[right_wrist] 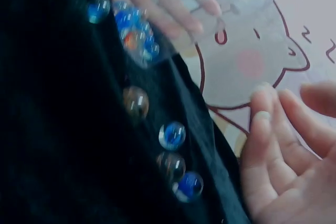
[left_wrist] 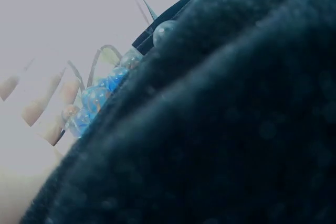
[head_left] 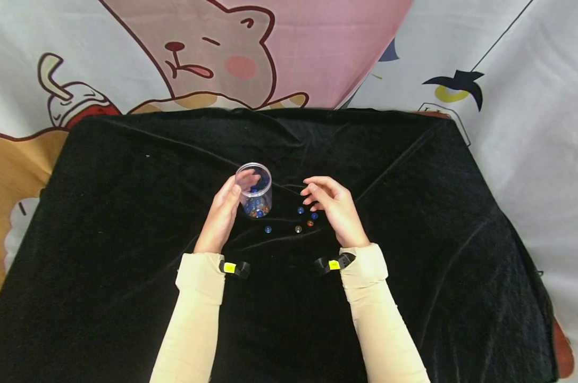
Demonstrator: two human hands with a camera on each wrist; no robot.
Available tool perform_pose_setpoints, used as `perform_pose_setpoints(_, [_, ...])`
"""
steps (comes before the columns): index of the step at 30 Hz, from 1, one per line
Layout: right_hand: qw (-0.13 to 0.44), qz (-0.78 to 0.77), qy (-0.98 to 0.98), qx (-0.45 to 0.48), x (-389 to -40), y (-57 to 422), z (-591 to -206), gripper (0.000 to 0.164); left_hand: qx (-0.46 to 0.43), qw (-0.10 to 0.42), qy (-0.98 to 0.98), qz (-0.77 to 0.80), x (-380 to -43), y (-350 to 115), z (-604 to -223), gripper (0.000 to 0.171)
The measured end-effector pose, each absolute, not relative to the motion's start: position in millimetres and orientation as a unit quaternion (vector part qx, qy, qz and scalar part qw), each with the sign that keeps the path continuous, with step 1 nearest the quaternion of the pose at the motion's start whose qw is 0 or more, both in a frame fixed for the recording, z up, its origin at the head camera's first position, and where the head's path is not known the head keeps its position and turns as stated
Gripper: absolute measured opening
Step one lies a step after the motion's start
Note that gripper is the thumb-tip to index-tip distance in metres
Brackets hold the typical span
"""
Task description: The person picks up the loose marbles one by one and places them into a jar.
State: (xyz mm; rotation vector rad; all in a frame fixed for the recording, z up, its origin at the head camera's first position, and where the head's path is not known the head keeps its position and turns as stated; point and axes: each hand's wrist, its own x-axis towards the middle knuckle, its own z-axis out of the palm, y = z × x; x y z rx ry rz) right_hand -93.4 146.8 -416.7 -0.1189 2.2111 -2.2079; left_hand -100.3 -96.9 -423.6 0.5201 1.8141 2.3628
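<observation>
A clear plastic jar (head_left: 261, 192) stands on the black cloth, with several blue and orange marbles (right_wrist: 137, 35) at its bottom. My left hand (head_left: 223, 211) grips the jar's left side, thumb near the rim and fingers behind the wall. Several loose marbles (head_left: 300, 210) lie on the cloth to the right of the jar, mostly blue, one orange and one clear. Just beyond them hovers my right hand (head_left: 334, 207), its fingers loosely bent. Nothing shows between the fingers in the right wrist view, where two blue marbles (right_wrist: 172, 135) lie nearby.
Black velvety cloth (head_left: 126, 223) with soft folds covers the table. One blue marble (head_left: 268, 229) sits apart in front of the jar. Behind the table hangs a printed curtain (head_left: 317, 48) with a cartoon bear. Small cameras (head_left: 241, 269) are strapped to both wrists.
</observation>
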Motion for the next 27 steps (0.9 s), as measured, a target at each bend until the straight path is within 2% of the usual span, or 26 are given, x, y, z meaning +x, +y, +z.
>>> perform_pose_setpoints(5, [0.067,-0.67,0.739,-0.026,-87,149,-408,0.032,0.172,0.059,0.598,0.781,-100,-97,-422,0.038])
perform_pose_setpoints(15, [0.139,-0.565,0.813,-0.021,-80,158,-398,0.021,0.181,0.053,0.596,0.78,-97,-98,-423,0.04])
perform_pose_setpoints(20, [0.14,-0.516,0.845,-0.029,-82,161,-405,0.02,0.174,0.053,0.595,0.783,-102,-99,-435,0.043])
perform_pose_setpoints(27, [0.137,-0.438,0.888,-0.028,-84,166,-415,0.015,0.183,0.056,0.604,0.774,-98,-97,-419,0.038])
